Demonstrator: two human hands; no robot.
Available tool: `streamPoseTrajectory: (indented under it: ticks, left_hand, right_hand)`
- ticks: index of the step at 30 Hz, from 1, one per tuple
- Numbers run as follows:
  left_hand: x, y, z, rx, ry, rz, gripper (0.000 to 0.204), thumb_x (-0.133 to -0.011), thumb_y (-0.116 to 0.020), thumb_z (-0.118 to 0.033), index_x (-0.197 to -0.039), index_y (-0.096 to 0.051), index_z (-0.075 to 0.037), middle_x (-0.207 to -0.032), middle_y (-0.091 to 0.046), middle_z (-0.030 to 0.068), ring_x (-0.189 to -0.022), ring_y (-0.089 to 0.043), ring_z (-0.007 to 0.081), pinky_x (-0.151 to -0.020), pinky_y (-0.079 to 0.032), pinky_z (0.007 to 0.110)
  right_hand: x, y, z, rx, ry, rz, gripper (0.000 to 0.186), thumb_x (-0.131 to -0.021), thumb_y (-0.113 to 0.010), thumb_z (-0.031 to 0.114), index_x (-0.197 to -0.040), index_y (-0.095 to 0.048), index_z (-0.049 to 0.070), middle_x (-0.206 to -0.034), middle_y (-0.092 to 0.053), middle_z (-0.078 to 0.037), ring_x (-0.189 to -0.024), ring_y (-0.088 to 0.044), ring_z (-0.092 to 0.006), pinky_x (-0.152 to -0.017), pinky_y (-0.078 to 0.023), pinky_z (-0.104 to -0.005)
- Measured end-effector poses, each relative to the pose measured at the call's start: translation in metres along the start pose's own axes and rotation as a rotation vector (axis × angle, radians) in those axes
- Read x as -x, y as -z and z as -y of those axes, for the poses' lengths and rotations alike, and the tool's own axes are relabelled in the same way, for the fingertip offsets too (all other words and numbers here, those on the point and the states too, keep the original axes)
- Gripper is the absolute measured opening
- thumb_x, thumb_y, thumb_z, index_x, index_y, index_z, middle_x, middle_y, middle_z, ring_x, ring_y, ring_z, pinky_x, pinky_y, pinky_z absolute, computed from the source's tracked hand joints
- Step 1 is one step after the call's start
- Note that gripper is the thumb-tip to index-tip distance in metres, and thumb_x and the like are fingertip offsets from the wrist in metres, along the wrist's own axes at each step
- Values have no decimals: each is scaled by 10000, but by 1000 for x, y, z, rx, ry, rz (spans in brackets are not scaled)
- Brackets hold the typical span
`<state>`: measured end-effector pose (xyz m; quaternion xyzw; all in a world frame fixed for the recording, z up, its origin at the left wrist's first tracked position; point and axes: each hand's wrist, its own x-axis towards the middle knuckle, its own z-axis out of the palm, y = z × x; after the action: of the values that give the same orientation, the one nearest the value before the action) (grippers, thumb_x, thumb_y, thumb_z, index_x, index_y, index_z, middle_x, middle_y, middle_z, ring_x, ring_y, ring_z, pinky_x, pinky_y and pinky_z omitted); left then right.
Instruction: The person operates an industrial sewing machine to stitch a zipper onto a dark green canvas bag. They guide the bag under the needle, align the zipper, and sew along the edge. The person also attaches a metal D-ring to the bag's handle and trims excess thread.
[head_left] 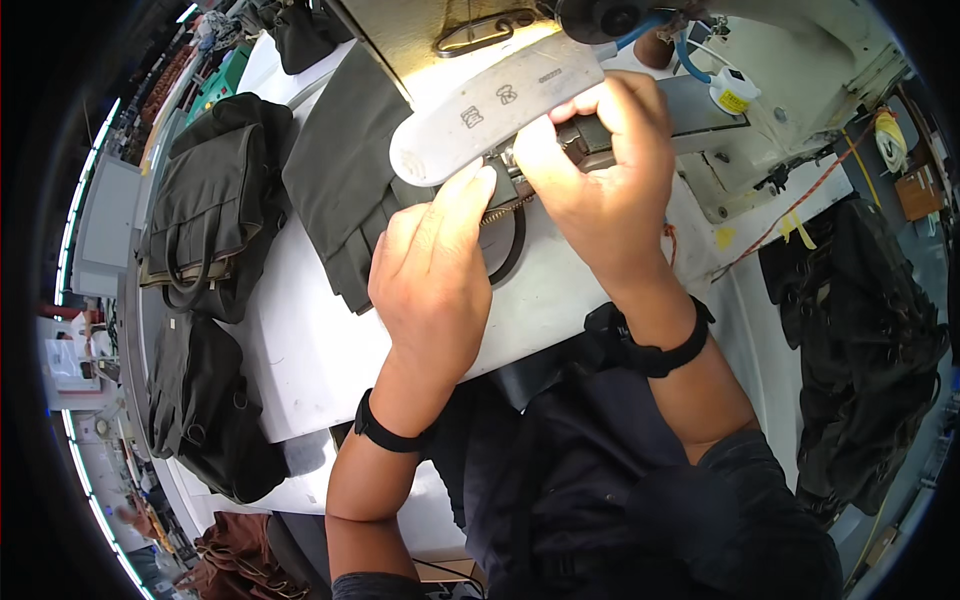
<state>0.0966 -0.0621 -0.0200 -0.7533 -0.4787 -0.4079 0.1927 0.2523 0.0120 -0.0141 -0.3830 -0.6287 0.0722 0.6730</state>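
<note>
A dark grey-green fabric bag [345, 180] lies on the white table, its edge running under the head of a sewing machine [480, 118]. My left hand [430, 285] holds the bag's edge, fingers pressed together just left of the presser foot. To the right of the foot, my right hand [610, 180] pinches the same edge between thumb and fingers. A brass-toothed zipper [505, 210] and a dark loop handle [517, 250] show between my hands. The needle point is hidden behind the machine's pale cover and my fingers.
Finished-looking dark bags [205, 190] with handles lie along the table's left side. More dark bags [865, 350] are heaped at the right. A small white bottle [733, 90] and an orange cord [790, 210] are by the machine. Brown fabric [250, 555] lies lower left.
</note>
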Motion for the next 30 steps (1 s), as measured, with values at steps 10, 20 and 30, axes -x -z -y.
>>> streamPoseTrajectory:
  ticks: [10, 20, 30]
  left_hand:
    - [-1, -2, 1, 96, 69, 16, 533, -746, -628, 163, -1213, -755, -63, -1243, -782, 91, -921, -712, 273, -847, -582, 358]
    - [-16, 13, 30, 234, 42, 163, 501, -772, -647, 152, -1187, -789, -91, -1234, -796, 53, -946, -712, 254, -864, -586, 343]
    - [-4, 8, 3, 103, 39, 83, 543, -760, -627, 178, -1236, -751, -51, -1254, -778, 90, -922, -706, 270, -858, -579, 363]
  right_hand:
    - [6, 8, -11, 215, 147, 113, 193, -851, -820, 225, -830, -676, 98, -925, -649, -58, -985, -605, -295, -1104, -366, -503]
    - [4, -1, 0, 43, 16, 69, 175, -831, -789, 161, -802, -640, 75, -979, -653, -76, -1061, -589, -321, -1121, -351, -528]
    - [19, 29, 9, 70, 140, 55, 88, -910, -769, 131, -942, -716, 69, -1081, -688, -79, -1096, -624, -315, -1123, -393, -494]
